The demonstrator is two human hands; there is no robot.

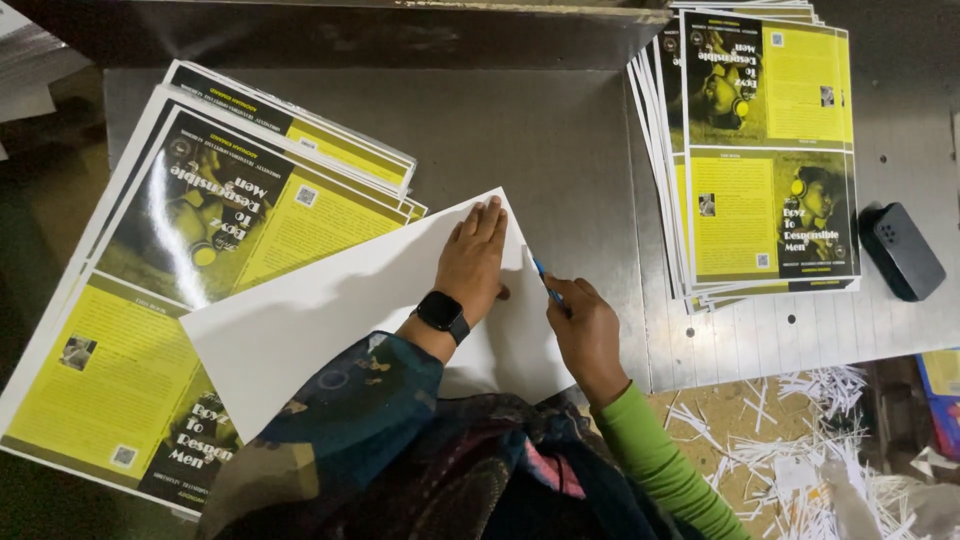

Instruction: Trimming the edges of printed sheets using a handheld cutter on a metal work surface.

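Print shop / bindery, by the look of it. Grey metal worktop (560, 140) w/ rows of small holes carries stacks of yellow-and-black printed cover sheets (765, 150) at both ends. Heap of white paper trimmings (810, 440) on the floor just below its right edge.

From my remote seat: the blue pen (547, 285) is mostly buried in the right hand (585, 335), only tip & a bit of barrel showing, so can't tell its full shape. The white sheet (340, 300) under the left hand (473, 262) loses its near edge behind the arms & patterned sleeve (350, 420). Left of the grip, the yellow-black printed stack (160, 280) is partly covered by that sheet, lower corner cut by frame edge. Right of the grip, the second printed stack (765, 150) runs off the top. Paper trimmings (810, 440) blur out toward the bottom edge.
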